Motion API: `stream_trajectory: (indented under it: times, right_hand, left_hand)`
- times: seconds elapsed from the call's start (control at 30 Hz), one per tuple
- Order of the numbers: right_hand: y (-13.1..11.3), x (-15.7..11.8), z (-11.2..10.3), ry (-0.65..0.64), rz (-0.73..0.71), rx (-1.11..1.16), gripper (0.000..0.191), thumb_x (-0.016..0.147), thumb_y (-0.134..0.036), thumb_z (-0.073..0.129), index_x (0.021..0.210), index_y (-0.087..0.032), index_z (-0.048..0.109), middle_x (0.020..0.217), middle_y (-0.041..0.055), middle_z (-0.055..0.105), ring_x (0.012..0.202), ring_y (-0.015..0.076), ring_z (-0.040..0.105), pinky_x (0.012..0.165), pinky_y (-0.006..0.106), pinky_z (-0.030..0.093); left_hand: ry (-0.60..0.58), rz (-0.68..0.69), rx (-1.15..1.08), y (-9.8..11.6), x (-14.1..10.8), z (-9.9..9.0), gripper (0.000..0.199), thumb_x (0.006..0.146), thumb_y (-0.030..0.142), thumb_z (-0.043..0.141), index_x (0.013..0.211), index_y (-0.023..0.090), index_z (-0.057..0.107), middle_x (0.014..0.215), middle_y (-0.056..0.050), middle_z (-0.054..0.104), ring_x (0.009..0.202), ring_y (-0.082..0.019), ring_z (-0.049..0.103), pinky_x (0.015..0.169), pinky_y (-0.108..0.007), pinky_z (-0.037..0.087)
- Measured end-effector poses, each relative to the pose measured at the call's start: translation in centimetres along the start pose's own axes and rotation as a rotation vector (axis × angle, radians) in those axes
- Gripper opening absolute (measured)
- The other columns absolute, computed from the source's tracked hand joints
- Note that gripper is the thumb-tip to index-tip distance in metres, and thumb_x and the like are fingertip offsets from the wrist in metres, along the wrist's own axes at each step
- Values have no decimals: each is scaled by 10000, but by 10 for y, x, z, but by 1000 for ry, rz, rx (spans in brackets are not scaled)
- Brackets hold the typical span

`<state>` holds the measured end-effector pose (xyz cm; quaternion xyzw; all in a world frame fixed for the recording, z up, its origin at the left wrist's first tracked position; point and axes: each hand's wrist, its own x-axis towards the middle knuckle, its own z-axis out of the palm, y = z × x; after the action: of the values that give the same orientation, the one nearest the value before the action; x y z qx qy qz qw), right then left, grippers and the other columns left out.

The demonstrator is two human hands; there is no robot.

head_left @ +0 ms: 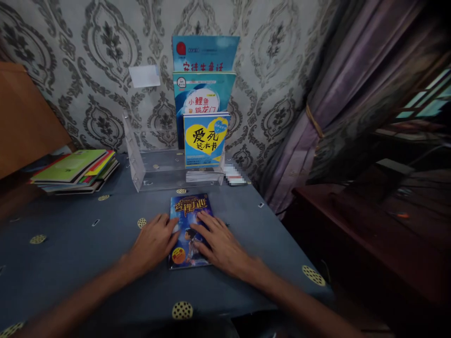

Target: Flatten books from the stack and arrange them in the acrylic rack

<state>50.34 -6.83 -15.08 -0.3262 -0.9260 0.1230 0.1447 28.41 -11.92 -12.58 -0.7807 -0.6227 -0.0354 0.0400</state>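
Note:
A dark blue book point(186, 218) with gold title lettering lies flat on the blue patterned tablecloth point(137, 295). My left hand point(157, 237) touches its left edge, fingers bent and a little apart. Across the book's right side rests my right hand point(221, 239), its fingers spread over the cover. Just beyond the book stands a clear acrylic stepped rack point(165, 176). On the rack's right side several books are upright: a blue book with a yellow heart point(206, 141) in front, a teal book point(179, 94) behind it, and a taller blue book point(207, 49) at the back.
To the left is a stack of thin books point(73, 169) with a green one on top. A partly blurred item point(235, 174) sits by the rack's right end. Past the table's right edge are a purple curtain point(296, 141) and a dark red surface point(352, 225).

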Motion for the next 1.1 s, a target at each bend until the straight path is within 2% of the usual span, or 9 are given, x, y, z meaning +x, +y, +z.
stream_trajectory:
  times: [0.27,0.43,0.57,0.7,0.77,0.87,0.93,1.03,1.1]
  right_hand:
    - [58,-22,-11,75,47,-42,453,974,-336,537,1411,-221,571,1542,156,482,1456,294,419,1168,549,386]
    - [78,-28,-27,27,74,-89,446,998,-378,484,1417,-247,560,1513,142,520,1420,291,468,1154,577,386]
    - [84,-8,-33,0,67,-157,433,1007,-366,445,1389,-213,580,1465,154,567,1392,294,499,1162,610,348]
    - [96,23,-19,64,112,-203,460,996,-339,403,1402,-196,565,1514,156,519,1434,304,449,1137,605,383]
    - [104,35,-7,91,133,-219,477,993,-374,389,1396,-197,573,1510,155,524,1414,306,477,1101,575,437]
    - [117,44,7,137,90,-275,485,971,-405,404,1396,-251,579,1512,129,528,1404,310,490,1042,556,495]
    - [121,44,13,135,44,-314,435,962,-393,402,1314,-303,642,1484,102,563,1403,306,491,1011,539,517]
    - [124,42,15,148,39,-380,425,967,-405,383,1278,-314,659,1463,102,584,1392,316,501,1020,574,493]
    - [124,42,13,154,9,-409,449,974,-406,363,1317,-294,631,1466,116,579,1376,333,513,1026,625,466]
  left_hand:
    - [4,143,-87,32,43,6,295,1005,284,417,1210,174,600,1125,-115,636,1089,-267,576,1008,-460,481]
    - [-1,197,-132,45,57,10,303,1015,326,437,1207,161,603,1162,-125,617,1113,-277,559,1006,-457,476]
    - [-1,199,-139,47,59,14,335,1024,348,433,1247,156,593,1176,-127,609,1124,-280,556,1003,-460,477]
    - [-12,195,-115,46,57,13,367,1027,370,438,1279,143,579,1174,-144,620,1137,-300,563,981,-476,496]
    - [-6,215,-102,43,56,13,390,1025,398,450,1284,136,577,1170,-140,629,1127,-295,574,975,-463,505]
    - [29,269,-78,34,53,14,390,1021,425,467,1276,152,580,1151,-112,639,1091,-270,592,951,-416,518]
    - [52,299,-75,24,49,15,355,1013,424,492,1239,173,600,1124,-92,646,1061,-249,607,929,-381,522]
    - [77,303,-70,-3,40,14,273,1008,392,511,1132,191,649,1074,-69,669,998,-215,637,907,-344,518]
    - [120,247,-42,-34,30,10,248,1011,356,497,1090,190,664,1033,-61,693,937,-204,653,846,-328,520]
